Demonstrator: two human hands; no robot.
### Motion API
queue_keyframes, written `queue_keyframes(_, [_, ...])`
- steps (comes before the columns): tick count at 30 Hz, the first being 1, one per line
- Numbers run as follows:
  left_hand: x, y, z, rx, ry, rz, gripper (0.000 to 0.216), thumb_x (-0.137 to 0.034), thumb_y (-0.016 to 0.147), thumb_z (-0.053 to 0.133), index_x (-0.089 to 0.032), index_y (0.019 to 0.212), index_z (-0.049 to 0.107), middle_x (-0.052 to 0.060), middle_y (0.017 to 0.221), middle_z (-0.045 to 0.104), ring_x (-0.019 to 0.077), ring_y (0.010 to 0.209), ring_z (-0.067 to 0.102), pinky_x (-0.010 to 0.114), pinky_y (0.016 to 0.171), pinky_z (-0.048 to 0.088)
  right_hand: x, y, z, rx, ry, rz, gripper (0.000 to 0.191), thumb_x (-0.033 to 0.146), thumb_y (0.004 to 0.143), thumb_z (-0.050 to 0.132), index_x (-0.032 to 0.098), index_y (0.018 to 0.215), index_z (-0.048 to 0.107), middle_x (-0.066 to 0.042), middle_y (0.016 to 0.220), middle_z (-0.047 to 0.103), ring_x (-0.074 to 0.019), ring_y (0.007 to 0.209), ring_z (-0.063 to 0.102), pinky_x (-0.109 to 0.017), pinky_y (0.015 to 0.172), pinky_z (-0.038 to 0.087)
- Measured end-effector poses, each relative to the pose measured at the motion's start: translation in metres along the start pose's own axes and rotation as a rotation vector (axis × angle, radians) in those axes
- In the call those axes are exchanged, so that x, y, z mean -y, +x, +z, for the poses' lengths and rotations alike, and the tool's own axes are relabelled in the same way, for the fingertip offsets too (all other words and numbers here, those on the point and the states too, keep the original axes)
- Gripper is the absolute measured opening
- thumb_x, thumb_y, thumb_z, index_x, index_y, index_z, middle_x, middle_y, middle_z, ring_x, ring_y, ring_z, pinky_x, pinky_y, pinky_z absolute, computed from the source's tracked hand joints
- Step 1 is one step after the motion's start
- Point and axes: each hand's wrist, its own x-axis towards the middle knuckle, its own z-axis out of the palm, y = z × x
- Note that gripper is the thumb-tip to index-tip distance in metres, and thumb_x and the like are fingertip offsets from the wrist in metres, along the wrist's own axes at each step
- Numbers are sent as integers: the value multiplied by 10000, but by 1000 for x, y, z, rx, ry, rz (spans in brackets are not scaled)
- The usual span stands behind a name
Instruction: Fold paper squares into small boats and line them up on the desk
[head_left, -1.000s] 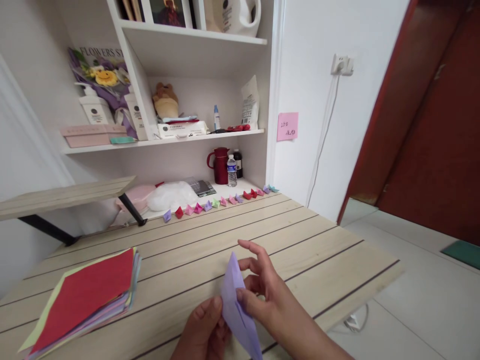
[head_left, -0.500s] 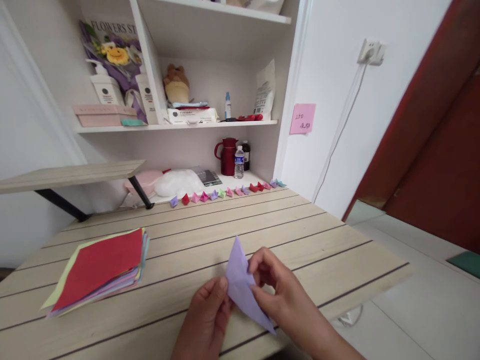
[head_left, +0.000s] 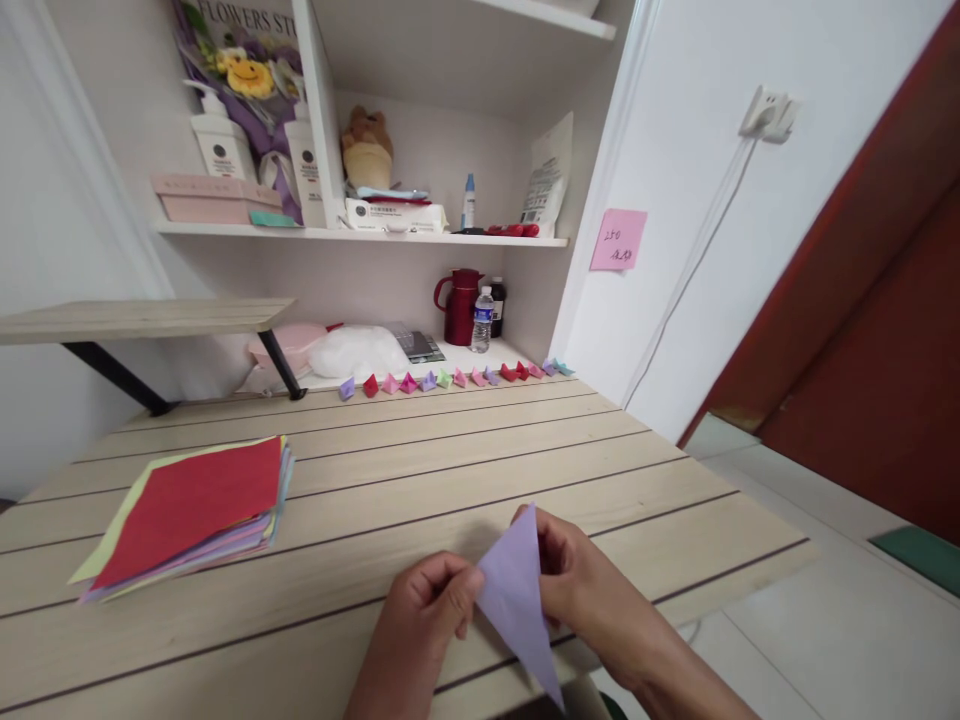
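lilac paper (head_left: 517,590) has changed most: over the last second it has gone from a narrow, nearly edge-on form to a broad, pointed, roughly triangular face, and the right hand (head_left: 574,580), whose index finger was raised clear, is now curled around behind its right edge. reads to me as a folded piece being turned over and re-gripped, so the folding is probably partway along, not finished. left hand (head_left: 431,615) stays at the left corner, thumb and forefinger pinching it. paper is held up over the near side of the worktop (head_left: 360,490), between the two hands, upper tip pointing away, lower tip hanging toward the near edge. paper stack (head_left: 195,510), red sheet uppermost, and the row of small folded paper shapes (head_left: 459,378) along the far edge look unchanged. hard to make out: right fingertips are behind the paper, so cannot tell whether they pinch it or only brace it; far face of the paper, its layers and any creases there are out of sight; both forearms cut off by the frame; handwriting on the pink note (head_left: 619,240) too small to read with confidence.
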Motion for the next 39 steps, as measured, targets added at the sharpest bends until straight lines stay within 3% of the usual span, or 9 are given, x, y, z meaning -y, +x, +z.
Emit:
queue_keyframes(3, [-2,-2,5,1,14,33,431,-509,748,712,-157,991,659,-62,529,535,93,504,433,233,545,334,-13,0,-1,-70,-93,-20,236,240,724,678,209,737,444,70,643,499,-93,574,415,-214,540,356])
queue_keyframes(7, [6,-9,5,-87,161,100,596,-540,862,561,-168,1317,463,-30,656,619,145,585,550,288,632,449,-33,4,-3,-203,-374,-109,164,221,743,598,216,714,436,49,652,494,-124,613,450,-234,562,351])
queue_keyframes(11, [22,-23,-5,-394,669,342,441,-459,912,485,-221,1281,524,18,832,658,199,732,626,354,724,472,-41,2,1,-263,-661,-71,129,224,754,535,232,727,409,42,625,503,-147,586,474,-245,555,314])
queue_keyframes(14, [33,-31,-14,-495,881,507,463,-484,919,466,-212,1289,525,51,903,671,223,764,643,386,742,492,-43,-3,6,-280,-831,-48,132,259,791,533,238,762,406,40,617,541,-158,570,498,-249,559,298])
queue_keyframes(18, [36,-36,-13,-465,1016,580,599,-546,887,492,-245,1398,410,108,1142,632,256,885,656,447,781,524,-50,-7,10,-274,-975,-101,118,286,838,530,239,795,431,32,632,594,-167,564,541,-248,550,278])
queue_keyframes(22, [33,-34,-3,-505,1230,627,502,-339,824,587,-296,1314,488,130,1274,565,314,1131,598,515,871,499,-56,-8,9,-249,-1053,-218,73,200,822,527,236,830,464,31,662,611,-158,567,559,-247,550,278])
queue_keyframes(28, [37,-32,-10,-457,1278,719,379,-172,855,514,-311,1199,592,120,1300,530,243,1005,637,462,846,520,-54,-12,5,-148,-1076,-353,221,51,654,519,231,776,481,16,767,575,-154,654,536,-248,590,305])
queue_keyframes(32, [43,-34,-15,-434,1364,760,431,-67,764,499,-319,1074,661,96,1247,584,241,989,641,452,849,518,-55,-11,1,-87,-1023,-398,302,25,597,497,231,815,534,-4,837,583,-182,753,542,-270,651,357])
queue_keyframes(39, [47,-37,-19,-439,1463,793,447,-49,712,485,-299,1025,682,100,1179,660,244,993,641,430,836,520,-50,-16,-6,80,-976,-473,520,27,710,528,237,1179,605,-78,1241,615,-250,1101,564,-400,950,447])
